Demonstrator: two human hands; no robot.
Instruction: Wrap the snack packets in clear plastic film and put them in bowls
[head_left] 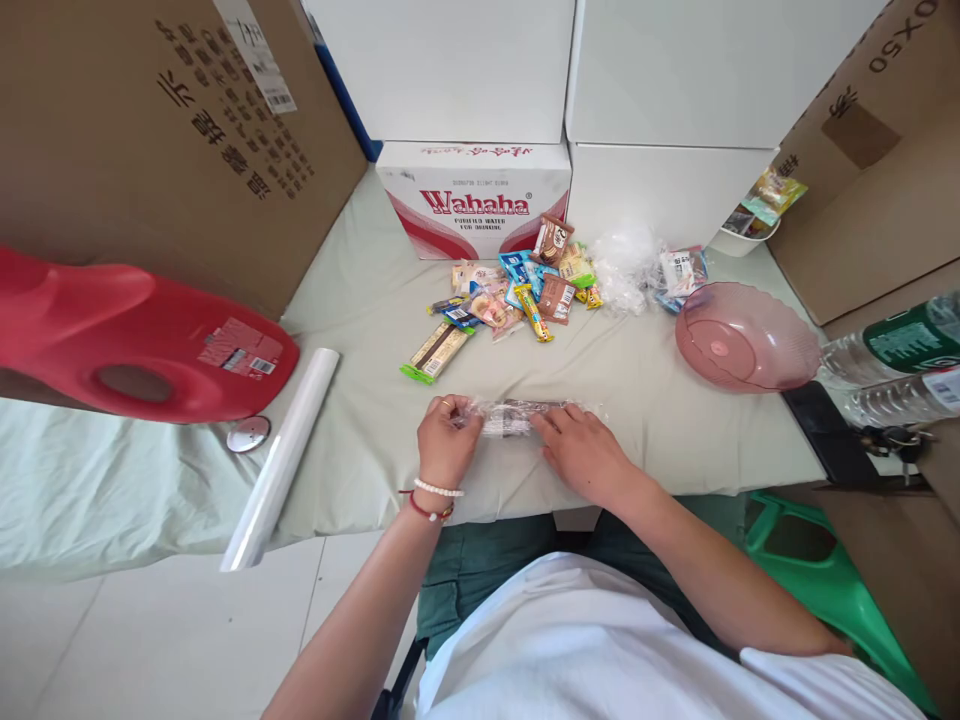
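Observation:
Near the table's front edge lies a long, flat packet in crinkled clear plastic (510,418), with something dark inside that I cannot make out. My left hand (448,440) is closed, pinching the plastic at the packet's left end. At the right end, my right hand (586,452) has its bent fingers and thumb closed on the packet from above. Just beyond lies a bar with green ends (437,350). Behind it is a loose pile of small wrapped snacks, including a yellow stick packet (533,313) and a brown packet (556,298).
A white film roll (281,458), a round metal-looking disc (248,434) and a red jug (150,340) are on the left. To the right are crumpled clear plastic (628,265), a pink bowl (750,340) and water bottles (907,335). A Wahaha carton (472,200) stands behind.

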